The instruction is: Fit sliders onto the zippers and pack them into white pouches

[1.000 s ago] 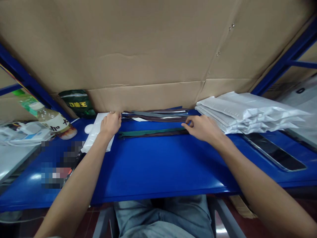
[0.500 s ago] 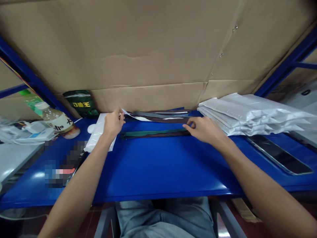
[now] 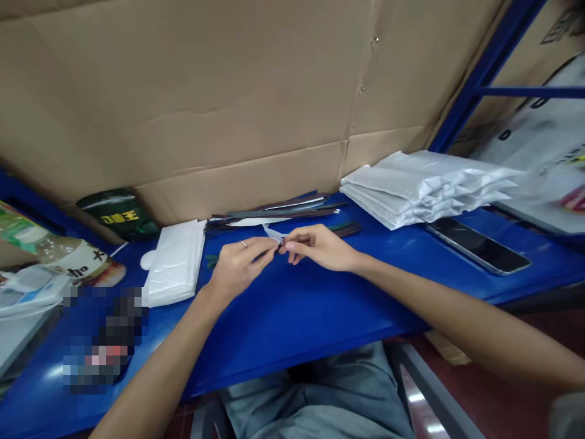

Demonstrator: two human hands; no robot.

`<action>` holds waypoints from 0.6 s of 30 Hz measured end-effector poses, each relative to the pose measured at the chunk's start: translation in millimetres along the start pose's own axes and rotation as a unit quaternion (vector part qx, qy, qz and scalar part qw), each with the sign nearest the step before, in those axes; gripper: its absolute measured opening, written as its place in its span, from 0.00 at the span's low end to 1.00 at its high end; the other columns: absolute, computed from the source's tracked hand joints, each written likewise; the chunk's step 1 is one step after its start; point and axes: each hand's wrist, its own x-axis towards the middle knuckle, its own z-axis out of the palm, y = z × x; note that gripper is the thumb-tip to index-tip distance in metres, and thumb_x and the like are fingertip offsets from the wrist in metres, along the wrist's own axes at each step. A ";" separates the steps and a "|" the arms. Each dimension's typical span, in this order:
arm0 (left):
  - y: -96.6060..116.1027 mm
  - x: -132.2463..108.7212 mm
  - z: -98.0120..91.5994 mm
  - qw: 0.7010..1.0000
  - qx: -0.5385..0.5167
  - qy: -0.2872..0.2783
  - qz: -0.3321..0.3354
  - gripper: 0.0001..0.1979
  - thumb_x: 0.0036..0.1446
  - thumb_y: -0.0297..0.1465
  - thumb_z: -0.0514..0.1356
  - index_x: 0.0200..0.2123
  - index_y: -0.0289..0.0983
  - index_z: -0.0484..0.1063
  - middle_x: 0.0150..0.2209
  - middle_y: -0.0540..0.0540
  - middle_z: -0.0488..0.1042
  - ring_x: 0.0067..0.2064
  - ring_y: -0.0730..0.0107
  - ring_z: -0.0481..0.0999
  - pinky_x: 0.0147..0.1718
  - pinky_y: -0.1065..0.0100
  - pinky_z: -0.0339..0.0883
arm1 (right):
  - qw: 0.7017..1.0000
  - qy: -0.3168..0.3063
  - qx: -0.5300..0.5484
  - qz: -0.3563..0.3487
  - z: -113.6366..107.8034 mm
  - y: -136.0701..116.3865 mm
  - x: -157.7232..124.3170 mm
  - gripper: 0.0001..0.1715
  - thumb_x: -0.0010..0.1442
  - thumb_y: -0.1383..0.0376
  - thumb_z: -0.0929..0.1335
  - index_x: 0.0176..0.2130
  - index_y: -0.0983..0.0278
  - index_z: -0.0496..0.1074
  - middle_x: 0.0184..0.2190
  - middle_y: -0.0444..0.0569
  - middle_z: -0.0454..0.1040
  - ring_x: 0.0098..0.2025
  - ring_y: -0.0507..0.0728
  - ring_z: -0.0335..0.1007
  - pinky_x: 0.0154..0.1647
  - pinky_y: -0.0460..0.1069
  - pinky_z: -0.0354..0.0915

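Note:
My left hand and my right hand meet over the middle of the blue table, fingertips almost touching. Both are closed in a pinch around a thin whitish strip, whose end sticks up behind the fingers; the rest of it is hidden. Just beyond lies a pile of long flat strips in brown, grey, white and black, against the cardboard. Green and dark strips lie nearer me, mostly covered by my hands.
Folded white plastic packets lie left of my hands. A stack of white bags and a phone are on the right. Far left are a bottle, a dark green pouch and a blurred dark item. Cardboard walls the back.
My hands have come together from opposite ends of the strips. The whitish strip, earlier at my left hand, is now between both. The view has turned a little to the right.

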 end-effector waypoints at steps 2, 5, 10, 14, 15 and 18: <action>4.4 0.0 5.9 0.999 -0.022 -0.009 0.022 0.09 0.70 0.25 0.63 0.48 0.41 0.82 0.43 0.48 0.87 0.43 0.68 0.88 0.46 0.68 0.83 | 1.000 0.008 0.016 -0.001 0.8 1.2 -0.3 0.24 0.66 0.46 0.75 0.44 0.65 0.81 0.38 0.51 0.84 0.37 0.56 0.81 0.42 0.52 0.78; 9.7 -0.1 10.6 0.999 -0.031 -0.012 0.025 0.10 0.70 0.24 0.62 0.49 0.42 0.80 0.44 0.48 0.87 0.43 0.68 0.88 0.46 0.68 0.82 | 0.999 0.010 0.050 0.012 2.7 4.7 -0.2 0.23 0.65 0.47 0.76 0.41 0.65 0.79 0.37 0.51 0.83 0.36 0.55 0.80 0.39 0.51 0.77; 20.2 -0.2 14.3 0.997 -0.040 -0.022 -0.054 0.09 0.68 0.29 0.66 0.51 0.42 0.75 0.43 0.47 0.86 0.40 0.67 0.87 0.42 0.66 0.82 | 0.998 -0.008 0.056 0.016 12.1 9.9 -1.7 0.21 0.66 0.47 0.75 0.40 0.62 0.73 0.31 0.44 0.75 0.31 0.54 0.74 0.35 0.51 0.73; 24.0 -1.4 15.0 0.987 -0.044 -0.046 -0.145 0.09 0.70 0.36 0.66 0.50 0.43 0.73 0.33 0.52 0.83 0.30 0.70 0.83 0.32 0.70 0.77 | 0.994 -0.009 -0.103 -0.035 16.9 3.9 -8.2 0.16 0.72 0.51 0.70 0.40 0.60 0.69 0.31 0.43 0.72 0.32 0.54 0.68 0.36 0.50 0.66; 23.9 -1.6 14.7 0.987 -0.034 -0.056 -0.145 0.05 0.71 0.35 0.64 0.47 0.43 0.74 0.31 0.52 0.82 0.29 0.71 0.82 0.31 0.69 0.75 | 0.989 -0.002 -0.139 -0.041 17.6 1.3 -9.4 0.16 0.73 0.51 0.68 0.39 0.60 0.68 0.30 0.43 0.72 0.32 0.54 0.67 0.36 0.50 0.64; 22.3 -1.2 13.9 0.988 -0.025 -0.082 -0.125 0.07 0.75 0.34 0.59 0.42 0.42 0.76 0.31 0.51 0.82 0.29 0.70 0.81 0.31 0.69 0.73 | 0.972 0.006 -0.225 -0.065 17.7 -5.7 -9.2 0.14 0.76 0.54 0.65 0.40 0.59 0.68 0.32 0.43 0.72 0.33 0.55 0.66 0.38 0.50 0.62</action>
